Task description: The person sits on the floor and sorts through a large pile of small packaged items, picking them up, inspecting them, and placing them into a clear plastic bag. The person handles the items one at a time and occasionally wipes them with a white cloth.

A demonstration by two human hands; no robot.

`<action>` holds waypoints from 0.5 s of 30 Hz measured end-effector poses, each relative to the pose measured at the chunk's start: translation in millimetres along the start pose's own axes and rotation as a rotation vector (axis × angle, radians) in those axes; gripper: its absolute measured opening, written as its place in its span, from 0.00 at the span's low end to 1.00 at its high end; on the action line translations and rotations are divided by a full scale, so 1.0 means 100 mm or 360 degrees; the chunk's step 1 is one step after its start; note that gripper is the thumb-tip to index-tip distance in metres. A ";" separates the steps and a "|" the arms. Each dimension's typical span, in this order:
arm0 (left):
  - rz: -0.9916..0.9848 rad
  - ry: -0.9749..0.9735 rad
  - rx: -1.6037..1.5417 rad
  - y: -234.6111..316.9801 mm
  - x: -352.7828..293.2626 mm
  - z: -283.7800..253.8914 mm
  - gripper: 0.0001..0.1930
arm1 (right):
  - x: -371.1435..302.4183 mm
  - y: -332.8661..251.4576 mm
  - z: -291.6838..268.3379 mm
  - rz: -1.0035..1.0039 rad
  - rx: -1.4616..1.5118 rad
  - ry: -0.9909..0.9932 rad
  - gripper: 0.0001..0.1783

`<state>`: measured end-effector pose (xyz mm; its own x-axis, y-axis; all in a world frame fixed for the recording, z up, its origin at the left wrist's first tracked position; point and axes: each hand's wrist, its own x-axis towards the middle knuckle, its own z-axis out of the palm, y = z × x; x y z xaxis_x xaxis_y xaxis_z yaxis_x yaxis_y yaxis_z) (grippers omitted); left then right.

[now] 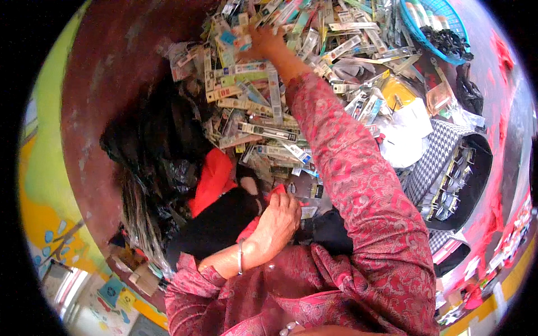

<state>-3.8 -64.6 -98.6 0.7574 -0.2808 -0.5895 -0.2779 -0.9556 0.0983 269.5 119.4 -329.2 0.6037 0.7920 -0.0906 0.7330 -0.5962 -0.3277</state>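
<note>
My right hand reaches far out over a large heap of slim clear packets, its fingers stretched and apart on the packets at the far edge. The packets are long and narrow with printed cards inside, lying every which way. My left hand, with a bangle at the wrist, rests close to my body with its fingers curled. Red material shows by its fingertips, next to black cloth. What lies inside the left fingers is hidden.
Crumpled black plastic bags lie left of the heap. A blue basket stands at the far right, holding black material and rolls. Nearer on the right is a houndstooth-patterned case with small metallic items. White paper lies beside it.
</note>
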 end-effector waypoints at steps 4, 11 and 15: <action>-0.0032 -0.0025 -0.0086 0.01 -0.02 0.04 0.15 | -0.25 -0.27 -0.15 -0.0352 -0.0010 -0.0557 0.52; -0.0011 0.0041 -0.0034 0.09 -0.03 0.03 0.14 | -0.77 -0.09 -0.26 -0.0929 -0.0144 -0.0907 0.35; 0.0068 -0.0012 0.0049 0.13 0.04 -0.01 0.13 | -1.31 0.23 -0.15 -0.1208 -0.0071 -0.0703 0.30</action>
<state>-3.9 -77.7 -98.9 0.7399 -0.3202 -0.5916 -0.3276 -0.9396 0.0989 211.6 -0.2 -310.1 -0.2213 0.9496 -0.2220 0.9044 0.1147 -0.4110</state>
